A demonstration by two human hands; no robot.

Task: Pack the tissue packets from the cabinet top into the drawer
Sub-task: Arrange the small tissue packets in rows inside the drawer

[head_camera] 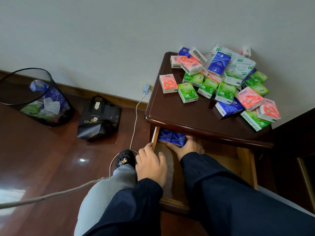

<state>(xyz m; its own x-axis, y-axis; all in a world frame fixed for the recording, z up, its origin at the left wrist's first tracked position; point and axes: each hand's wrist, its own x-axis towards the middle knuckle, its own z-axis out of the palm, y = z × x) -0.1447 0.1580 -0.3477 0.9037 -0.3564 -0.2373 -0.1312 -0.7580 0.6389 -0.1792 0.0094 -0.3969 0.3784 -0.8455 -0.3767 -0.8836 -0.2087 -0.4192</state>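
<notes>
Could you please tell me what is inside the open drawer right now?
Two blue tissue packets sit at the drawer back-left; the right hand grips them. The cabinet top hides anything deeper.

Wall: plain, pale grey-white, with a dark wooden skirting board at its foot. Floor: glossy reddish-brown wood boards, bright reflections of light at left. Wall socket: holds a light blue charger, white cable trailing to the floor. Black mesh waste bin: holds discarded wrappers. Black carrier bag: stands near the skirting, gold lettering.
</notes>
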